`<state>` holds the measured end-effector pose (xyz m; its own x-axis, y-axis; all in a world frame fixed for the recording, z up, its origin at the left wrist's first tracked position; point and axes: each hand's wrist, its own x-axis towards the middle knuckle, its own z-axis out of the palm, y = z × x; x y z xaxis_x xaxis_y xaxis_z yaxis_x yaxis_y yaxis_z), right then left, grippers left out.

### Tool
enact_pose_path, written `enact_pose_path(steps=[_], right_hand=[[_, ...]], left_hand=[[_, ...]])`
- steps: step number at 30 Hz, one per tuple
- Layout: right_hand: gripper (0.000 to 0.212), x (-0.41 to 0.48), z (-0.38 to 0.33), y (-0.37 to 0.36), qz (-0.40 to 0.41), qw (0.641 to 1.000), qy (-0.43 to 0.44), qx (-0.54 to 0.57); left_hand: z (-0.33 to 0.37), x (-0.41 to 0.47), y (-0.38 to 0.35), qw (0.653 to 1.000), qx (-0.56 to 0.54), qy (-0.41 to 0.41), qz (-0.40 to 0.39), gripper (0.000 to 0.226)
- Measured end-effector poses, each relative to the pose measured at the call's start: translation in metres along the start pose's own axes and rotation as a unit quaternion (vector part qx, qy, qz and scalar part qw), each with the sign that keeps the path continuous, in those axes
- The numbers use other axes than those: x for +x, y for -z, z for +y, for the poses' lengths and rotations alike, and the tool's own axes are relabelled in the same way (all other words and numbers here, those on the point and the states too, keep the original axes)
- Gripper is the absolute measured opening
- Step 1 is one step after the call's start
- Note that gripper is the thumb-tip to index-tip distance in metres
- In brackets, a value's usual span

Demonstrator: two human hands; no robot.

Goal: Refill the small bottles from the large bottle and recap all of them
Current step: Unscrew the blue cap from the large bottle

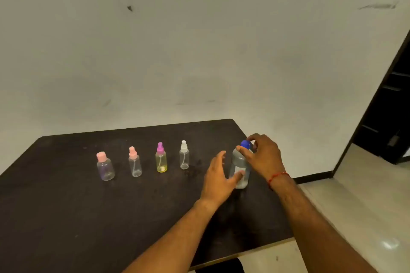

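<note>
1. My right hand pinches the blue cap of the large bottle, which stands upright near the tabletop's 3 o'clock edge.
2. My left hand is released, fingers spread, with the thumb in front of that bottle's lower body.
3. At its 9 o'clock, capped and in a row, stand the white-top bottle, purple-top bottle, pink sprayer bottle and pink-cap bottle.

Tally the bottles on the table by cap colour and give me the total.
pink-capped small bottles: 2
purple-capped small bottle: 1
white-capped small bottle: 1
blue-capped large bottle: 1
Total: 5
</note>
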<state>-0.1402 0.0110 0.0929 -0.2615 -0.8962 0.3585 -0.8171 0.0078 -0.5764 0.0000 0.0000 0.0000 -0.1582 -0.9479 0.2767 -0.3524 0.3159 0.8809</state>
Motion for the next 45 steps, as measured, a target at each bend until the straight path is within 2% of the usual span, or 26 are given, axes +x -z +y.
enact_pose_path(steps=[2, 7, 15, 21, 23, 25, 28, 30, 33, 36, 39, 42, 45], right_hand=[[0.037, 0.006, -0.003, 0.003, -0.028, 1.000, 0.002, -0.013], [0.028, 0.018, -0.003, 0.004, -0.034, 0.999, 0.016, -0.016], [0.011, 0.024, -0.011, 0.000, -0.110, 0.991, 0.069, -0.027], [0.043, 0.021, -0.027, -0.004, -0.204, 0.973, 0.108, 0.024], [0.047, 0.021, -0.028, -0.007, -0.189, 0.976, 0.104, 0.037], [0.043, 0.023, -0.030, -0.011, -0.153, 0.984, 0.090, 0.006], [0.026, 0.027, -0.033, -0.013, -0.140, 0.986, 0.079, -0.052], [0.015, 0.028, -0.033, -0.011, -0.147, 0.983, 0.095, -0.053], [0.026, 0.027, -0.030, -0.004, -0.134, 0.984, 0.114, -0.007], [0.027, 0.016, -0.022, 0.007, -0.070, 0.991, 0.087, 0.068], [0.025, -0.005, -0.002, 0.007, 0.000, 0.985, 0.020, 0.172], [0.033, -0.030, 0.023, -0.008, 0.000, 0.966, -0.068, 0.248], [0.034, -0.052, 0.043, -0.026, -0.022, 0.956, -0.136, 0.258]], left_hand=[[0.005, 0.008, -0.009, 1.000, 0.005, 0.005, -0.016, 0.096], [0.006, 0.022, -0.024, 1.000, -0.015, 0.001, -0.026, 0.067], [-0.002, 0.026, -0.006, 0.999, 0.018, -0.018, -0.022, 0.059], [-0.010, 0.024, 0.012, 1.000, 0.018, -0.017, -0.007, 0.062], [-0.011, 0.023, 0.015, 1.000, 0.017, -0.016, -0.002, 0.062], [-0.011, 0.023, 0.017, 1.000, 0.015, -0.011, -0.004, 0.057], [-0.008, 0.023, 0.019, 1.000, 0.022, -0.004, -0.004, 0.056], [-0.009, 0.022, 0.019, 1.000, 0.019, -0.006, -0.006, 0.059], [-0.010, 0.022, 0.019, 1.000, 0.016, -0.012, -0.004, 0.063], [-0.011, 0.022, 0.018, 1.000, 0.018, -0.015, -0.002, 0.067], [-0.010, 0.021, 0.018, 1.000, 0.019, -0.009, -0.003, 0.069], [-0.009, 0.019, 0.018, 1.000, 0.022, -0.014, 0.000, 0.069], [-0.012, 0.014, 0.020, 1.000, 0.022, -0.015, -0.004, 0.070]])
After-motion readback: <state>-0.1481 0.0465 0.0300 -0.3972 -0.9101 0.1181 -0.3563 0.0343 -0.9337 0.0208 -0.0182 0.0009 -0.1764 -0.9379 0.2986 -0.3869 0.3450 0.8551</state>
